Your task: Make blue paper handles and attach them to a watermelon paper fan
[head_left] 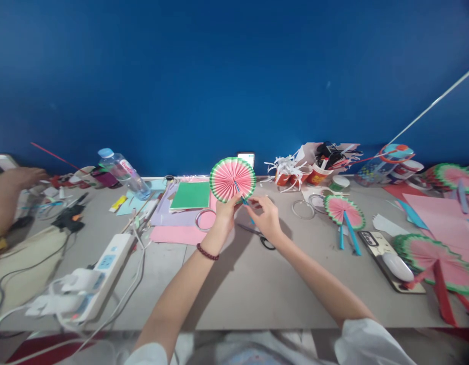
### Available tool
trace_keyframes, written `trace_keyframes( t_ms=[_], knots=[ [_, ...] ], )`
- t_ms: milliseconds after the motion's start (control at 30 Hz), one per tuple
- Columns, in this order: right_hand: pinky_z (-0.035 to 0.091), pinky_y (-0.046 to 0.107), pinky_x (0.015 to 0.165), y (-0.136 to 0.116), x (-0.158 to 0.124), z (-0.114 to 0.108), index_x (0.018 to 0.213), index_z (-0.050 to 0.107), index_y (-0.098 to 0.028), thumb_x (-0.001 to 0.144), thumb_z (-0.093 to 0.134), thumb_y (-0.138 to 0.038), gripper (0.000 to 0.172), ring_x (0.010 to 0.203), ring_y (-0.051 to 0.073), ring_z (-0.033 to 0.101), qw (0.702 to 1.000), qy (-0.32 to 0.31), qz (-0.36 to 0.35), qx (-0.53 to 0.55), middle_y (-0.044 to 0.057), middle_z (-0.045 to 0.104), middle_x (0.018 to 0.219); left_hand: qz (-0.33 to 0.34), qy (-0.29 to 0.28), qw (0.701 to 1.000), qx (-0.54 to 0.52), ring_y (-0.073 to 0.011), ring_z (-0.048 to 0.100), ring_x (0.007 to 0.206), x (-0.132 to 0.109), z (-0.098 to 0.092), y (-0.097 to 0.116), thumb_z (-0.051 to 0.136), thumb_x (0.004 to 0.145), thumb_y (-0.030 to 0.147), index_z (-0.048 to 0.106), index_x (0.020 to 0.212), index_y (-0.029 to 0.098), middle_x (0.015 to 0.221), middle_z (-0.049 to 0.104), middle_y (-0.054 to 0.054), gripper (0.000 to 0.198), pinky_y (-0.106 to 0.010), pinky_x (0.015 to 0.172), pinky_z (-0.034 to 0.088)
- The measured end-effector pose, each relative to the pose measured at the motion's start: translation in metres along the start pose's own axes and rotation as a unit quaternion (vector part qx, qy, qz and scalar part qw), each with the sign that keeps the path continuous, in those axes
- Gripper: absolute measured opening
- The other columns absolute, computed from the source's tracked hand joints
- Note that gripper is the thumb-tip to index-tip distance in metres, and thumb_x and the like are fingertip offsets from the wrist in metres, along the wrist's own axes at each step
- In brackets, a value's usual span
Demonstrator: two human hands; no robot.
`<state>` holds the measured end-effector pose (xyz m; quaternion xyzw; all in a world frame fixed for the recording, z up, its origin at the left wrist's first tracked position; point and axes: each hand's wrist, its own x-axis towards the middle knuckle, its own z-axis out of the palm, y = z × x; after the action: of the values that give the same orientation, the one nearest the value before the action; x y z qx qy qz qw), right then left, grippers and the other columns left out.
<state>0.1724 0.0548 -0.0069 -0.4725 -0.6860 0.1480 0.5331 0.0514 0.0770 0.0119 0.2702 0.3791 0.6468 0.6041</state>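
Note:
A round pleated paper fan (pixel 227 177), pink with a green rim, is held up above the middle of the table. My left hand (pixel 225 214) is closed on its lower edge near the blue handle strips. From the other side, the fingers of my right hand (pixel 266 215) pinch the blue handle (pixel 244 201) at its lower end. Scissors (pixel 267 244) with black finger loops lie on the table beneath my right hand, partly hidden by it. A green square of paper (pixel 190 195) lies to the left of the fan, on pink and purple sheets.
Finished-looking fans (pixel 344 212) lie at the right, near a phone with a mouse (pixel 397 266) on it. Paper cups (pixel 318 174) of strips and tools stand at the back. At left are a water bottle (pixel 125 172), a power strip (pixel 105 276) and another person's arm (pixel 13 195).

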Motion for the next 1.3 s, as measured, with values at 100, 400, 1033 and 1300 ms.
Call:
trace_keyframes(
  t_ms=[100,400,1033,1300],
  knots=[
    [0.052,0.036,0.074,0.002,0.000,-0.001,0.097,0.065,-0.022,0.083,0.059,-0.029,0.017,0.085,0.021,0.059,0.999,-0.002,-0.027,-0.040,0.007,0.066,0.091,-0.002,0.007,1.000,-0.005,-0.0155,0.063,0.068,-0.003,0.002,-0.007,0.081,0.053,0.023,0.066,0.078,0.015,0.070,0.067,0.000,0.029,-0.031,0.070,0.050],
    [0.051,0.032,0.066,0.004,0.003,-0.002,0.088,0.068,-0.021,0.081,0.056,-0.022,0.013,0.072,0.019,0.060,0.999,0.014,-0.014,-0.026,0.005,0.068,0.081,0.009,-0.010,1.000,-0.021,-0.0179,0.065,0.078,-0.012,0.008,-0.013,0.080,0.056,0.024,0.066,0.082,0.015,0.079,0.068,-0.003,0.031,-0.037,0.079,0.051],
    [0.052,0.030,0.067,0.011,0.008,-0.002,0.078,0.069,-0.018,0.073,0.057,-0.025,0.015,0.070,0.018,0.064,0.987,0.030,0.138,0.075,0.005,0.069,0.077,0.070,-0.041,0.992,0.092,-0.0235,0.066,0.087,-0.010,0.007,-0.019,0.081,0.053,0.027,0.072,0.084,0.013,0.085,0.072,-0.007,0.035,-0.037,0.084,0.050],
    [0.052,0.031,0.068,0.010,0.010,-0.005,0.080,0.070,-0.017,0.072,0.060,-0.030,0.018,0.069,0.018,0.065,0.985,0.043,0.146,0.080,0.006,0.070,0.079,0.086,-0.065,0.989,0.105,-0.0234,0.065,0.091,-0.009,0.005,-0.016,0.079,0.057,0.027,0.072,0.089,0.014,0.090,0.072,-0.008,0.035,-0.036,0.085,0.050]
  ],
)
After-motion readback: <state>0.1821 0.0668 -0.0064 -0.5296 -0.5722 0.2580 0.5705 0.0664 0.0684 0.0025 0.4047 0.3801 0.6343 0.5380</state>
